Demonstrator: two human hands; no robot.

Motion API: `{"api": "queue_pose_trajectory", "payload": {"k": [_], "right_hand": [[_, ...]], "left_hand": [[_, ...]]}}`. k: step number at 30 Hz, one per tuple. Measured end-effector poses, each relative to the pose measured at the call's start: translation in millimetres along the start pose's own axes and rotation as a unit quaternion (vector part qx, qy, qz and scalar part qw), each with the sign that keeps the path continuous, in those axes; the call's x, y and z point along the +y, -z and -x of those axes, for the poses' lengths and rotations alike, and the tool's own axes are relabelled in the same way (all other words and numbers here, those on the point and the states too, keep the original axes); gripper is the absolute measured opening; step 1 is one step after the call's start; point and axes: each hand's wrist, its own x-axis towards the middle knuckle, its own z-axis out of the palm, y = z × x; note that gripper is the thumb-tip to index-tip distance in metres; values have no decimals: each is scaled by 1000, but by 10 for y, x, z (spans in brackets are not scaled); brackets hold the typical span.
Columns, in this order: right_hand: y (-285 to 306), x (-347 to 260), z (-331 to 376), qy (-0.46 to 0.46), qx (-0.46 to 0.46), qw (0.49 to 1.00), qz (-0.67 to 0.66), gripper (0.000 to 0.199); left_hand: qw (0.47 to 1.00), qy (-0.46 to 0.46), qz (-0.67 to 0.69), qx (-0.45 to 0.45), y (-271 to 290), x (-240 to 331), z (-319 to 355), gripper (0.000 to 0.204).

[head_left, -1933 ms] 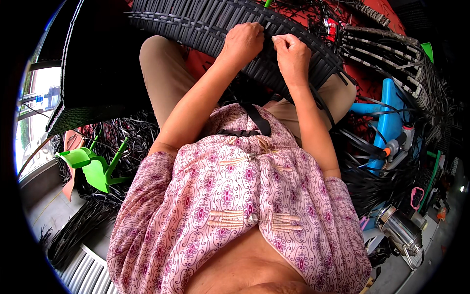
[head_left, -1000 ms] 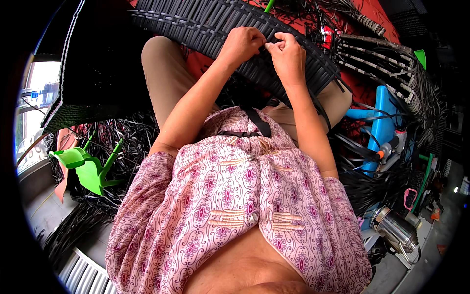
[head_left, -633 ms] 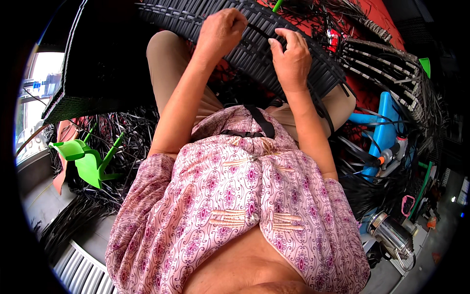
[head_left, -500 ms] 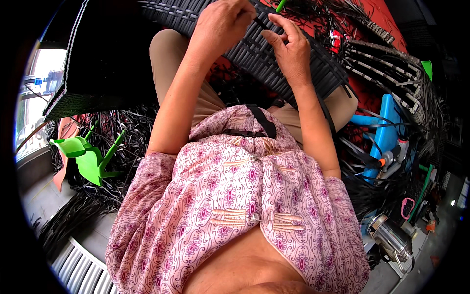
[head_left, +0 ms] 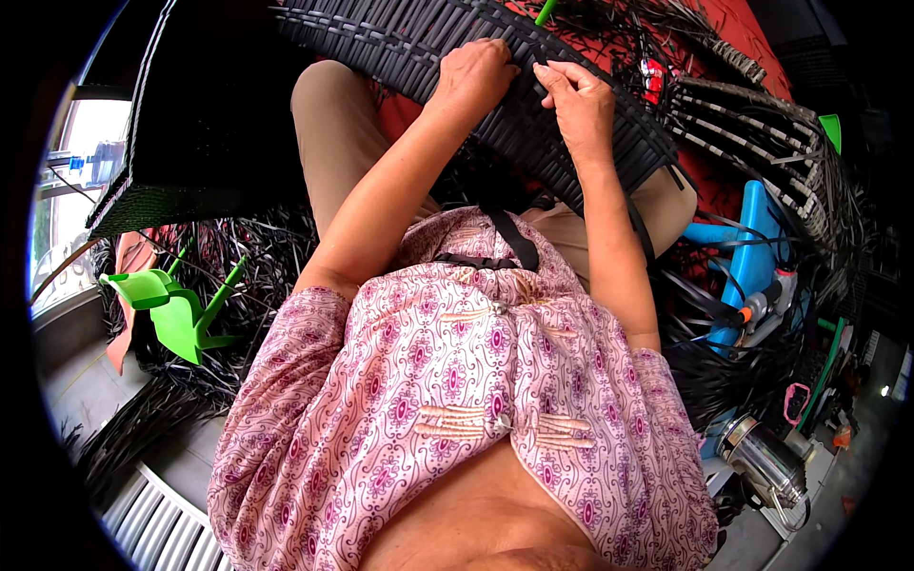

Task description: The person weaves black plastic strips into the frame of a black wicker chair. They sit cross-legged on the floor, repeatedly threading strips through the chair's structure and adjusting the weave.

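Observation:
A curved panel of black wicker weave (head_left: 400, 33) lies across my lap and reaches past both knees. Over its middle, my left hand (head_left: 476, 76) is closed, knuckles up, its fingertips at a black flat strip that blends with the weave. Just to its right, my right hand (head_left: 583, 103) pinches the strip between thumb and forefinger, the other fingers curled. A small gap separates the hands. What exactly lies under the left fingertips is partly hidden by that hand.
Loose black strips (head_left: 267, 238) heap on both sides. At left are a green plastic piece (head_left: 176, 319) and a large dark woven item (head_left: 219, 124). At right stand a blue stool (head_left: 747, 247), a wrapped frame (head_left: 752, 128) and a metal flask (head_left: 766, 462). Red material (head_left: 733, 43) lies beyond the panel.
My left hand has come down and right along the panel, closer to the right hand. My right hand has shifted slightly right and down, its thumb and forefinger closing together.

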Motion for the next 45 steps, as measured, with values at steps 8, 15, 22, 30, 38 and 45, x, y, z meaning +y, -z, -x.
{"api": "queue_pose_trajectory", "payload": {"k": [8,15,22,30,38,45], "right_hand": [[-97,158,-41,6,3,994,110,24],[-182,144,-73,68,0,966,248,22],[-219,78,-145,90,-11,945,315,18],[-268,20,-130,104,12,932,348,20],[-326,-15,-174,246,21,931,269,27],[-417,-155,-371,285,-73,954,63,29]], "left_hand": [[990,14,138,-22,-37,-101,-12,22],[987,-23,157,-5,-58,-135,-17,21],[988,-69,140,12,-89,-155,-63,22],[997,-9,37,-64,126,-100,-66,20],[996,-38,51,60,520,-306,73,14],[977,-139,74,142,1368,79,82,10]]}}
